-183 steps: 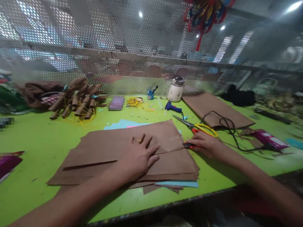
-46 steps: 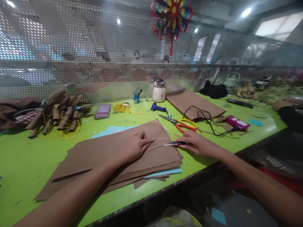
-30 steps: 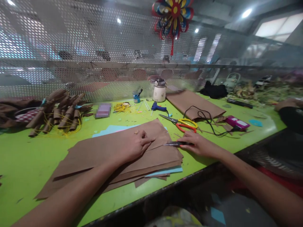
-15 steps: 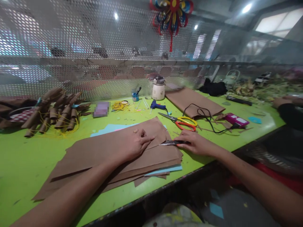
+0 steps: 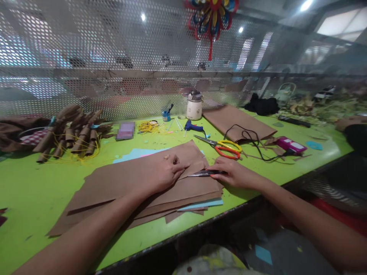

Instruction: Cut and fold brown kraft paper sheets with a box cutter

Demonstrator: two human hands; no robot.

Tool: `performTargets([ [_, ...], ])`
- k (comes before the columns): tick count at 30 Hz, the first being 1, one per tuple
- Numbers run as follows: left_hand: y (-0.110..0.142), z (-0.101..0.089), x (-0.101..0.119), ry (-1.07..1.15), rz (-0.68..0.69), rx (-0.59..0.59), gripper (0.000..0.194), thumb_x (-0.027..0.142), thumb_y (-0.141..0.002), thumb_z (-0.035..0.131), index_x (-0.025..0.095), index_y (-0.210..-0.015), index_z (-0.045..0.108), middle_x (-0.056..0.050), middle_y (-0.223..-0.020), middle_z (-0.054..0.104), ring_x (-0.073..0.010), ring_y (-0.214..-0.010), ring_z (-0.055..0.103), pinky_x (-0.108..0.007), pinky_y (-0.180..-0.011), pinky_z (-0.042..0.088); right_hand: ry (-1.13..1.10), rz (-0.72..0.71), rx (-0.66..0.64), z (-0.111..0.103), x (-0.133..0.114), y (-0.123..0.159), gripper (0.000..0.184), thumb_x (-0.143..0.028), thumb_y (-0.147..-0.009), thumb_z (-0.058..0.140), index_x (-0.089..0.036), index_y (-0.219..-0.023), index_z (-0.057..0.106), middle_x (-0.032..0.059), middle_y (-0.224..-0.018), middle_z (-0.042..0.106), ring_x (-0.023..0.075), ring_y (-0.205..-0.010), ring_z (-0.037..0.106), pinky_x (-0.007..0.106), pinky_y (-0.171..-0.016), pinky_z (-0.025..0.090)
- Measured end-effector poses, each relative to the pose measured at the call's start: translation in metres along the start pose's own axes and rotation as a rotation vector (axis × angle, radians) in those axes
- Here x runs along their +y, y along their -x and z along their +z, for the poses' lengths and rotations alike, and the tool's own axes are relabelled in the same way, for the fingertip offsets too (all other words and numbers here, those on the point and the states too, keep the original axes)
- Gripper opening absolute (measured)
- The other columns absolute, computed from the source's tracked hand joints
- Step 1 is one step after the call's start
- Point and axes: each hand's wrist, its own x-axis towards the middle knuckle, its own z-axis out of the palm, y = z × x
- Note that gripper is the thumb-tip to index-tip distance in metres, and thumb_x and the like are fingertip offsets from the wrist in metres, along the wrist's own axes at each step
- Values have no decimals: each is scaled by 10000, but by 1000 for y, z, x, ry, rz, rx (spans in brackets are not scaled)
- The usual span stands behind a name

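Observation:
My left hand (image 5: 169, 173) rests on the stack of brown paper (image 5: 114, 177), its fingers curled and thumb and forefinger pinching the top sheet near a slit-like edge. A ring shows on one finger. From the right, my right hand (image 5: 232, 172) grips a knife (image 5: 200, 173) with a pointed metal blade and a bit of red handle; the fingers cover most of the handle. The blade lies almost flat at the sheet's edge line, its tip a short way from my left fingertips. Light blue sheets (image 5: 200, 205) stick out from under the brown ones.
Behind my right hand lie large scissors (image 5: 218, 145) with yellow and orange handles, a blue glue gun (image 5: 193, 126) and a folded brown sheet (image 5: 239, 122). Rolled brown paper pieces (image 5: 77, 133) with yellow strings lie left. A bottle (image 5: 194, 107) stands behind. Another person's sleeve (image 5: 358, 137) is far right.
My left hand went from spread flat to curled and pinching. The knife has moved left over the paper, its tip now closer to my left fingers. The camera view has shifted.

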Motion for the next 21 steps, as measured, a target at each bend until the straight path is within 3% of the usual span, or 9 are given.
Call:
performTargets([
  [10, -1, -6, 3, 47, -37, -26, 415, 407, -1001, 336, 285, -1264, 634, -79, -1014, 516, -180, -871, 523, -347, -871, 430, -43, -23, 8, 6, 0, -12, 294, -349, -952, 515, -209, -1152, 679, 83, -900, 588, 205, -857, 555, 330, -776, 456],
  [14, -1, -25, 4, 129, -52, -111, 439, 410, -1008, 301, 248, -1280, 605, -78, -1042, 585, -180, -899, 564, -314, -860, 447, -95, 13, 11, 6, 3, -10, 304, -349, -950, 518, -215, -1176, 670, 84, -929, 591, 207, -887, 565, 332, -809, 455],
  [18, 5, -51, 10, 149, -104, -110, 392, 414, -996, 341, 210, -1184, 618, -82, -1121, 646, -202, -966, 581, -315, -848, 451, -140, 52, 16, 5, 1, -10, 317, -369, -952, 508, -208, -1173, 669, 88, -947, 599, 208, -895, 577, 326, -808, 452],
  [21, 9, -66, 19, 127, -176, -157, 366, 409, -989, 350, 195, -1002, 645, -57, -954, 675, -177, -812, 580, -283, -727, 447, -161, 65, 14, 5, -2, -13, 332, -407, -956, 488, -208, -1134, 686, 91, -963, 612, 213, -909, 579, 329, -817, 451],
])
